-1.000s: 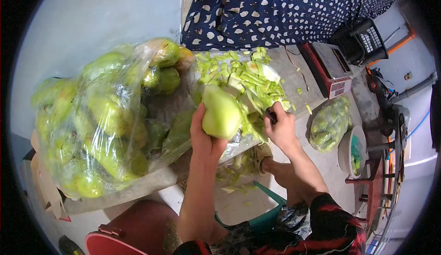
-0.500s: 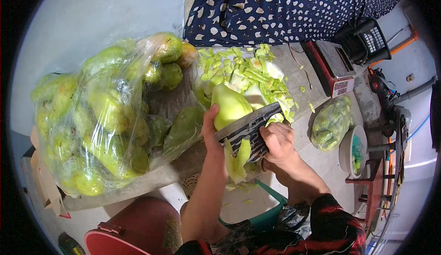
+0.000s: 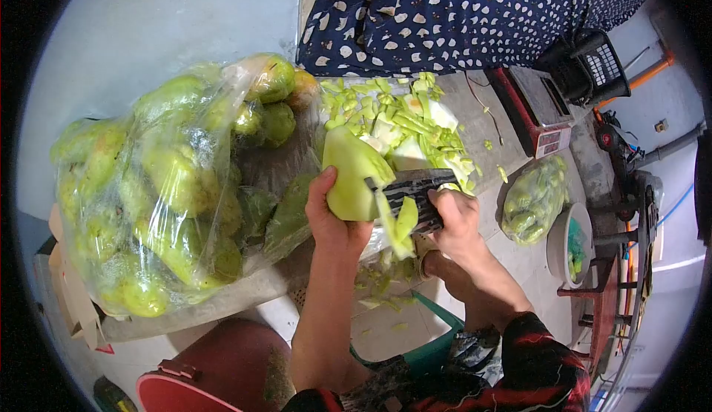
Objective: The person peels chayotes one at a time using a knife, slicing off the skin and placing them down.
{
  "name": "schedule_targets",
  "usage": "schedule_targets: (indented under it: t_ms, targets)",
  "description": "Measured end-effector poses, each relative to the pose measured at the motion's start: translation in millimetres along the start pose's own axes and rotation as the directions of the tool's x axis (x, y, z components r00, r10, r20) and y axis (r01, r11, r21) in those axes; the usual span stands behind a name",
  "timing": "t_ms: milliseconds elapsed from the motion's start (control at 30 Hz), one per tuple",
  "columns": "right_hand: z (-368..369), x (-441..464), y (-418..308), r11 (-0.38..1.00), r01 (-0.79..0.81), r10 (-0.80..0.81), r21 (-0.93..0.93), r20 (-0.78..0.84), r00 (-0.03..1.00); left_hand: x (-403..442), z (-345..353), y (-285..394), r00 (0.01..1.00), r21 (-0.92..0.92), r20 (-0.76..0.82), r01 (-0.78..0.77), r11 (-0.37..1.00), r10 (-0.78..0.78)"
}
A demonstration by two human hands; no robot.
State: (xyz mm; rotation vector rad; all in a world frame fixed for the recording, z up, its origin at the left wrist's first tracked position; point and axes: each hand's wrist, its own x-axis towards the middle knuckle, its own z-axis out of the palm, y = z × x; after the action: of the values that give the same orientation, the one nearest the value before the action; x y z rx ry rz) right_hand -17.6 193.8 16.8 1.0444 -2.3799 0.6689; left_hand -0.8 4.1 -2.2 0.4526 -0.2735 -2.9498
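Starts at far left with torn cardboard [image 3: 74, 293], set beside the end of a grey bench [image 3: 222, 304]. Shows next, on the bench, a bulky clear plastic bag [image 3: 148, 204] crammed with unpeeled green fruit, and, on the floor below, a red bucket [image 3: 230, 353]. Shows at the bag's mouth several more fruits [image 3: 278, 124], one of them orange-tinged. Cradles a pale, smooth green fruit [image 3: 348, 167] in the left hand [image 3: 337, 215], over the near part of the bench, with the thumb pressed to its left side and the fingers curled beneath. Lays the streaked black blade of a knife [image 3: 424, 184] against the right side of this fruit, with a strip of peel [image 3: 404, 223] hanging in front of the metal. Cannot say for sure whether joined to the fruit or only draped over the blade. Has behind these, on the bench, a heap of green peelings [image 3: 415, 126] with whitish pieces among them. Grips the knife in the right hand [image 3: 456, 215], fingers folded tight into a fist. Ends rightward with a white-patterned navy cloth [image 3: 460, 19] at the top, a red scale [image 3: 530, 100], a tied-looking bag of pale green pieces [image 3: 535, 197], a white basin [image 3: 555, 260] and a black basket [image 3: 593, 63]
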Motion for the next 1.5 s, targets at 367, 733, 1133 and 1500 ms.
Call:
schedule_targets:
  t_ms: [367,733,1133,1500]
  targets:
    - [-4.7,-2.6,5.7,0.997,0.005,-0.009,0.078,0.042,0.999,-1.4,-5.0,13.8,0.992,0.066,0.100,0.073,0.995,-0.079]
    - [-4.4,4.4,-9.8,0.993,0.118,-0.115,0.025,-0.078,0.990,3.7,-10.2,-0.3,0.990,-0.002,0.064,0.126,0.992,-0.126]
    - [5.1,-6.4,11.1,0.973,-0.204,0.200,0.110,0.047,0.979,-2.2,-5.8,2.2,0.974,0.153,0.156,0.139,0.978,-0.163]
    - [-0.8,1.0,6.7,0.964,-0.248,0.243,0.093,0.062,0.968,-6.9,-4.1,9.1,0.938,0.182,0.222,0.228,0.957,-0.265]
